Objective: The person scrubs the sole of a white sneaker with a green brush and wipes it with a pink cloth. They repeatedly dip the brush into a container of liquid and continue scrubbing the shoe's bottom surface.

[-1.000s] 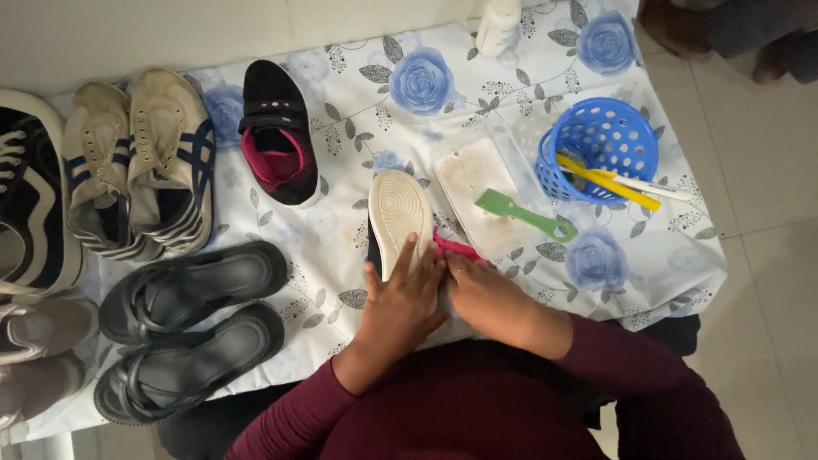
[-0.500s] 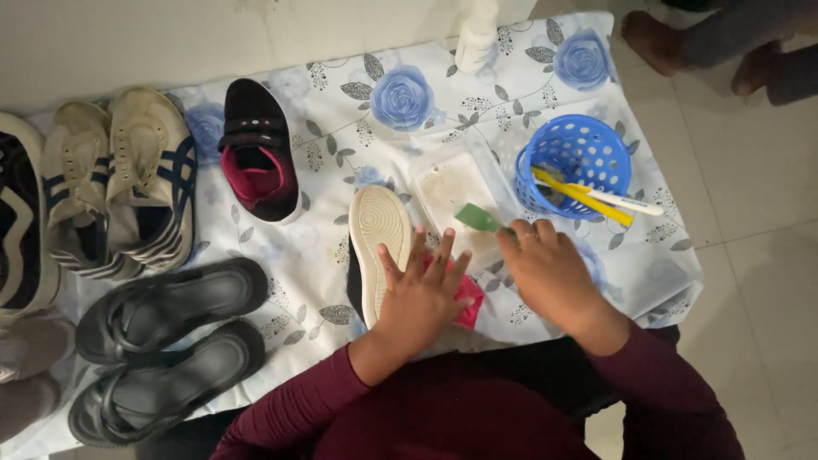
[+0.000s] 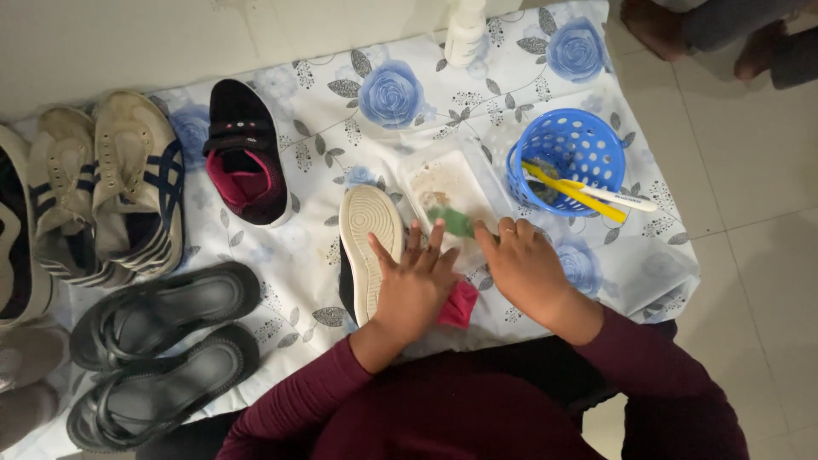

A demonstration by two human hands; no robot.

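Note:
A small black shoe (image 3: 371, 247) lies on its side, its pale sole facing left and its pink lining (image 3: 460, 305) showing below my palm. My left hand (image 3: 417, 281) presses on the shoe with fingers spread, holding it down. Just to the right, my right hand (image 3: 524, 268) pinches the handle of a green brush (image 3: 452, 221). The brush head lies at the lower edge of a clear plastic tray (image 3: 443, 175) with brownish residue.
A blue basket (image 3: 567, 140) at right holds a yellow and a white brush. On the floral cloth (image 3: 392, 94) lie a matching black-and-pink shoe (image 3: 247, 158), worn sneakers (image 3: 111, 196) and black sandals (image 3: 162, 307). A white bottle (image 3: 464, 30) stands at the back. Another person's feet (image 3: 707, 34) are top right.
My right hand left the shoe, moved right and up to the tray, and took hold of the green brush. My left hand spread flat on the shoe.

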